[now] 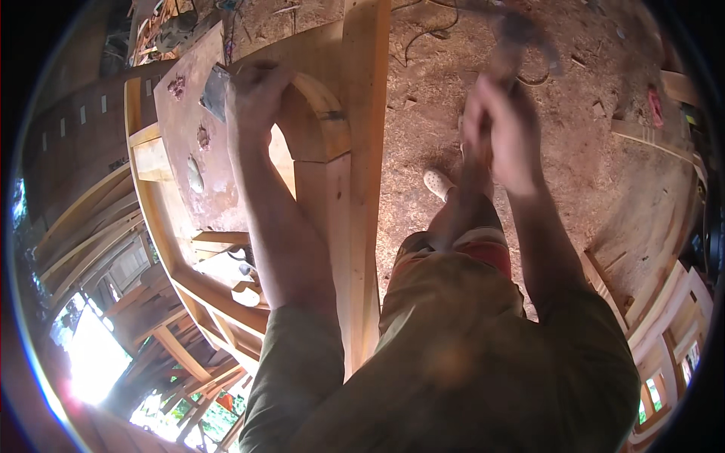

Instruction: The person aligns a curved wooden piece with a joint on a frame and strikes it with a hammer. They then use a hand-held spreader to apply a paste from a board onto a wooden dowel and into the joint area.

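Note:
My right hand [502,124], smeared by motion, is closed round the handle of a hammer [519,34]. The blurred hammer head is up over the dirt floor, well to the right of the wooden workpiece. On the left, my left hand [260,90] has its fingers curled at the far end of a curved wooden piece [321,106]. Whatever its fingertips pinch is hidden. Just left of that hand is a dark flat piece [215,92]. The curved piece meets a straight board [322,219] beside a long wooden beam [368,136].
A stained panel [200,151] lies left of my left arm, with a curved wooden frame [162,226] around it. Stacked lumber [98,211] fills the far left. A cable [423,34] trails over the sawdust-covered floor [566,136]. Wooden chair-like frames [672,332] stand at lower right.

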`<state>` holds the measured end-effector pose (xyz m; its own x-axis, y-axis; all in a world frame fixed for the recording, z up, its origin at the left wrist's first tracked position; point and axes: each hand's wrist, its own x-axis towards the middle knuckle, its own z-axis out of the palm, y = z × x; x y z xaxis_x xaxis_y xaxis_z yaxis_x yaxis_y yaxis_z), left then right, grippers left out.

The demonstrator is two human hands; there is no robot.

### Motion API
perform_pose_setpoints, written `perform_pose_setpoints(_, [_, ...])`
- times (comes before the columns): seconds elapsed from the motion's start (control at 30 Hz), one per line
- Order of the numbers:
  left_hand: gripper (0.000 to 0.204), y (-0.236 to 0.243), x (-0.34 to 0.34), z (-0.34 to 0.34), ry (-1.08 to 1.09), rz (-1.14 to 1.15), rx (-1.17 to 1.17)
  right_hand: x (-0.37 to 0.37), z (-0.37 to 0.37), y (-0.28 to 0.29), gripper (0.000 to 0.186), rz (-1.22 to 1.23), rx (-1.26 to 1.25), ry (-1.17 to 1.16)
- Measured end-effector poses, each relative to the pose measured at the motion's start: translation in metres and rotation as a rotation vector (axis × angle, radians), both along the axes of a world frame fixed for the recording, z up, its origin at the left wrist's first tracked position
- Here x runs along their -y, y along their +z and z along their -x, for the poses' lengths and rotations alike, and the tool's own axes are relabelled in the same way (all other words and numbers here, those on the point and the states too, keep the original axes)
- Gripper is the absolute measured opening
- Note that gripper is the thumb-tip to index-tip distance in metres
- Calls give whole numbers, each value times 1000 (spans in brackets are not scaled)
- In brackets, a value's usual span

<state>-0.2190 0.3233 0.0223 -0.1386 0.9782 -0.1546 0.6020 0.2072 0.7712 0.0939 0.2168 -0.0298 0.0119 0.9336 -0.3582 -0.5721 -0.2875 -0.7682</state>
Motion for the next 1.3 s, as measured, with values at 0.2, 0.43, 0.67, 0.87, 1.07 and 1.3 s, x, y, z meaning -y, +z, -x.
perform_pose_setpoints(0.2, [40, 11, -1, -13, -44, -123, -305, 70, 49, -19, 26, 24, 323, 713])
perform_pose_setpoints(0.43, [52, 15, 18, 5, 76, 35, 80, 87, -19, -1, 24, 173, 131, 596])
perform_pose_setpoints(0.67, [77, 1, 139, 8, -24, -118, -137, 74, -69, -10, 14, 181, 248, 443])
perform_pose_setpoints(0.87, [46, 11, 117, -38, -79, -59, -268, 69, -60, -11, 16, 198, 219, 356])
perform_pose_setpoints(1.07, [38, 26, 57, -95, -128, -9, -194, 32, -43, 1, 15, 171, 81, 319])
perform_pose_setpoints(1.3, [68, 14, -38, -43, 465, 74, 419, -21, -11, 17, 33, 71, -26, 340])
